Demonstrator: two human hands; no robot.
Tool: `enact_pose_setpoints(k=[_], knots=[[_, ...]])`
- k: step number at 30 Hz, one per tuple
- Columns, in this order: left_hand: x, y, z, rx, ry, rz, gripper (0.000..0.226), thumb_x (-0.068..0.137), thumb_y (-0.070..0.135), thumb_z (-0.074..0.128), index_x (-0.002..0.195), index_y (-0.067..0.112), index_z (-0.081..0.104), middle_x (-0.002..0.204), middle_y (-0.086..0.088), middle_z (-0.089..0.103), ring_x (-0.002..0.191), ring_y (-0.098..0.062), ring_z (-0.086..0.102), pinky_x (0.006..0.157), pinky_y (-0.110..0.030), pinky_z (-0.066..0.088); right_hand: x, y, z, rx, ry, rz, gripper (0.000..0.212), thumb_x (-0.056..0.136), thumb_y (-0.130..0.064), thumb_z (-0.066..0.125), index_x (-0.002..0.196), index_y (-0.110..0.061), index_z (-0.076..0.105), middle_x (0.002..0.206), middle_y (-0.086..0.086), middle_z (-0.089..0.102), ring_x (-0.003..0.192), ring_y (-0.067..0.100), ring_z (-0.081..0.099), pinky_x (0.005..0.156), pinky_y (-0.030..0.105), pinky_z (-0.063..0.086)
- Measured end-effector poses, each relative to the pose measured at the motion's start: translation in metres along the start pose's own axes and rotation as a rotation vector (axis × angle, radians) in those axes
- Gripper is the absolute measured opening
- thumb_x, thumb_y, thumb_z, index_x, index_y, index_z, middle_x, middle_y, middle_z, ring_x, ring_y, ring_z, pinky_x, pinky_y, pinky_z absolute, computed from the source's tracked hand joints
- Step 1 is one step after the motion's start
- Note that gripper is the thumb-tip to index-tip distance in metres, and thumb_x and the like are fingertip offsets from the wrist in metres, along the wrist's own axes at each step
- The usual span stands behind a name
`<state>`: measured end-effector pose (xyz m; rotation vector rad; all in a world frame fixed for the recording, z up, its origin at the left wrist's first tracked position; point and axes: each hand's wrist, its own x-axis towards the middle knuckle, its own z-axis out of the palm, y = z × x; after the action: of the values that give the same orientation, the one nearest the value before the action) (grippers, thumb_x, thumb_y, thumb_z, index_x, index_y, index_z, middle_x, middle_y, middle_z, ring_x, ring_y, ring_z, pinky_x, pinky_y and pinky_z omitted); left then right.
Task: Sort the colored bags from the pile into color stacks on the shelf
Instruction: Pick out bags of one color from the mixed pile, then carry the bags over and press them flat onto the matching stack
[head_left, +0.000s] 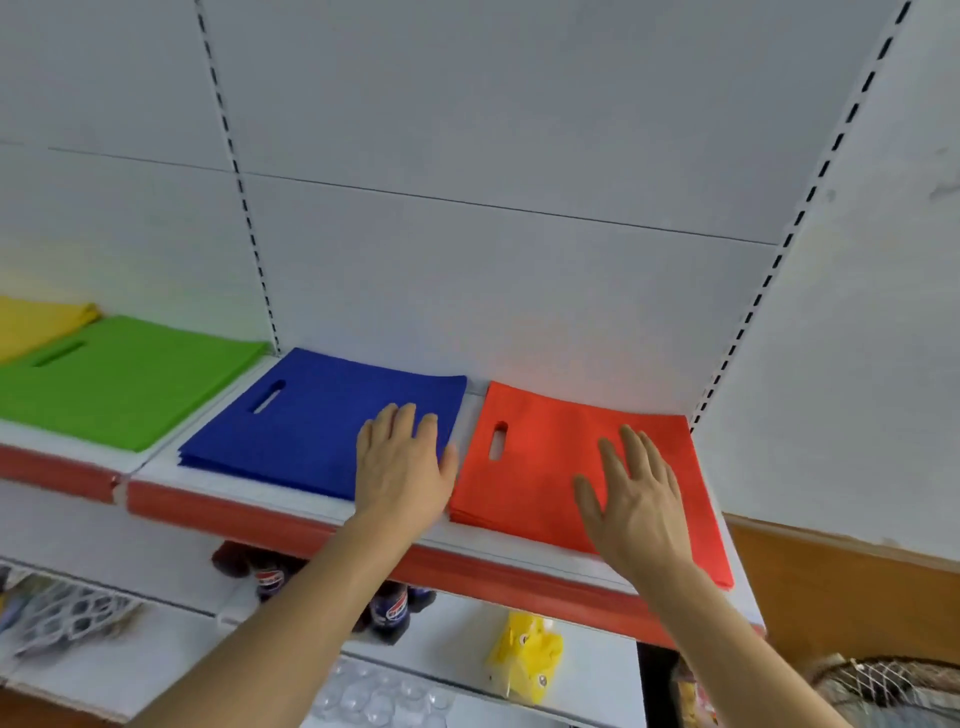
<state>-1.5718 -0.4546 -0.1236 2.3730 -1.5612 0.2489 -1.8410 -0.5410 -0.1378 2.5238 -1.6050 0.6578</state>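
Head view showed the left hand (402, 462) flat, fingers straight and together, on the blue stack's (311, 421) right front corner, and the right hand (636, 499), fingers spread, pressing the red stack (545, 457) at the shelf's (291, 506) right end. Green (119, 379) and yellow (36, 322) stacks lay leftward, the yellow cropped. No unsorted pile was visible.

A shop: slotted white gondola shelving (467, 525) with red price-strip edges (519, 574), cola bottles (390, 610) and yellow snack packets (524, 657) stocked on the shelf below.
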Motion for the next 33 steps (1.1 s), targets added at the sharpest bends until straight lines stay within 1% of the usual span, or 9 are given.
enact_pose_setpoints(k=[4,8,12,14,17,21,27,30,33], knots=[[-0.033,-0.045,-0.021,0.064,0.008,-0.12,0.064,0.105,0.058,0.034,0.158,0.024,0.042,0.169,-0.008,0.031,0.16,-0.032,0.014,0.128,-0.059,0.012,0.0,-0.075,0.008,0.076,-0.013,-0.172,0.07,0.103,-0.058,0.039,0.152,-0.01,0.053,0.167,0.02,0.035,0.157,0.039,0.026,0.124,0.055,0.028],[-0.064,-0.115,-0.054,0.122,0.046,-0.241,0.071,0.103,0.063,0.031,0.161,0.024,0.037,0.171,-0.009,0.027,0.16,-0.034,0.014,0.127,-0.06,0.013,0.005,-0.166,0.012,0.064,-0.097,-0.312,0.085,0.102,-0.073,0.016,0.166,-0.019,0.028,0.176,0.012,0.012,0.163,0.03,0.003,0.13,0.051,0.014],[-0.099,-0.202,-0.083,0.151,0.065,-0.366,0.077,0.1,0.069,0.024,0.162,0.024,0.034,0.171,-0.011,0.025,0.16,-0.034,0.012,0.127,-0.061,0.013,-0.001,-0.261,0.017,0.091,-0.141,-0.449,0.087,0.101,-0.075,0.013,0.168,-0.021,0.019,0.177,0.01,0.004,0.163,0.029,-0.003,0.131,0.051,0.01],[-0.116,-0.245,-0.098,0.162,0.075,-0.409,0.083,0.098,0.073,0.019,0.163,0.022,0.032,0.172,-0.012,0.024,0.16,-0.034,0.011,0.127,-0.061,0.014,-0.007,-0.31,0.02,0.093,-0.167,-0.502,0.088,0.1,-0.076,0.01,0.168,-0.021,0.018,0.177,0.01,0.005,0.163,0.029,-0.002,0.131,0.051,0.01],[-0.145,-0.31,-0.119,0.182,0.093,-0.454,0.088,0.095,0.075,0.018,0.164,0.022,0.031,0.172,-0.012,0.023,0.16,-0.034,0.011,0.127,-0.06,0.013,-0.019,-0.385,0.024,0.137,-0.173,-0.561,0.089,0.099,-0.075,0.01,0.167,-0.019,0.025,0.176,0.012,0.012,0.163,0.031,0.005,0.13,0.053,0.013],[-0.181,-0.391,-0.138,0.212,0.095,-0.531,0.082,0.099,0.073,0.026,0.164,0.022,0.03,0.172,-0.01,0.021,0.16,-0.034,0.009,0.128,-0.059,0.011,-0.041,-0.478,0.037,0.165,-0.219,-0.635,0.089,0.1,-0.077,0.01,0.166,-0.019,0.024,0.175,0.011,0.013,0.162,0.03,0.006,0.131,0.054,0.014],[-0.216,-0.49,-0.162,0.218,0.151,-0.634,0.079,0.099,0.072,0.023,0.162,0.025,0.036,0.171,-0.009,0.027,0.16,-0.033,0.014,0.128,-0.058,0.015,-0.051,-0.601,0.052,0.18,-0.243,-0.77,0.09,0.099,-0.077,0.008,0.166,-0.018,0.023,0.176,0.011,0.012,0.162,0.03,0.006,0.131,0.053,0.012],[-0.225,-0.541,-0.167,0.223,0.173,-0.69,0.079,0.098,0.072,0.023,0.16,0.026,0.04,0.17,-0.008,0.03,0.16,-0.032,0.015,0.128,-0.059,0.016,-0.05,-0.661,0.067,0.175,-0.25,-0.836,0.088,0.1,-0.075,0.01,0.167,-0.019,0.021,0.175,0.01,0.016,0.162,0.029,0.008,0.131,0.051,0.012],[-0.23,-0.599,-0.17,0.236,0.189,-0.739,0.081,0.097,0.077,0.023,0.16,0.028,0.038,0.171,-0.007,0.029,0.161,-0.032,0.016,0.128,-0.058,0.016,-0.046,-0.727,0.086,0.188,-0.252,-0.887,0.089,0.099,-0.075,0.011,0.167,-0.02,0.025,0.174,0.01,0.02,0.162,0.029,0.011,0.13,0.051,0.014]])
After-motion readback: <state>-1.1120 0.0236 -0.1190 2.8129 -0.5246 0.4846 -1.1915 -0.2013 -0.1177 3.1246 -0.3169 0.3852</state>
